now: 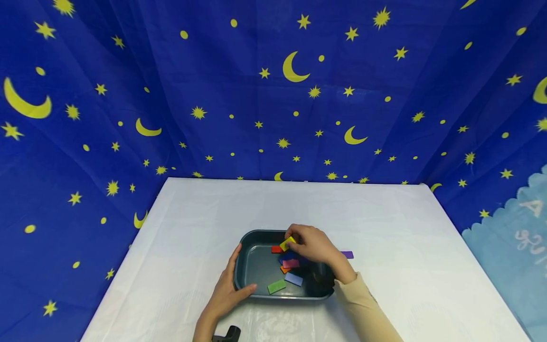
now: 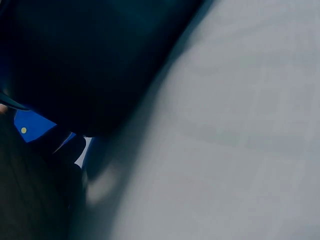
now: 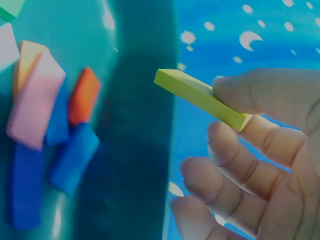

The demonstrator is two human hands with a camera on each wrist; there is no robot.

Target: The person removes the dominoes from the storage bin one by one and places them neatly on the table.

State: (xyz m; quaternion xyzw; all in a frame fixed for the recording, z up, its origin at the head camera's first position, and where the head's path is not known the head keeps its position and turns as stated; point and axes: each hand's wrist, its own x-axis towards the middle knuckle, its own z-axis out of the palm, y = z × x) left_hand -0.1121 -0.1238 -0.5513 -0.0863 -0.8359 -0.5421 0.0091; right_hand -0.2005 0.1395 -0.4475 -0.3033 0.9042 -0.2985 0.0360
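My right hand (image 1: 314, 244) pinches a yellow block (image 3: 202, 97) between thumb and index finger, over the far side of a dark rectangular tray (image 1: 256, 232). My left hand (image 1: 226, 287) grips the tray's near left corner, thumb over the rim and fingers along the outer wall. Inside the tray lie a red block (image 3: 85, 95), a pink block (image 3: 37, 102), several blue blocks (image 3: 27, 185), an orange block (image 1: 284, 269), a light blue block (image 1: 294, 279) and a green block (image 1: 277, 286). In the left wrist view the tray wall (image 2: 100, 60) looks very dark.
A purple block (image 1: 347, 255) lies on the white tabletop (image 1: 192, 218), just right of the tray and partly behind the right wrist. Blue cloth (image 1: 256, 95) with yellow moons and stars hangs behind and beside the table. A black strap device (image 1: 231, 334) sits at the left wrist.
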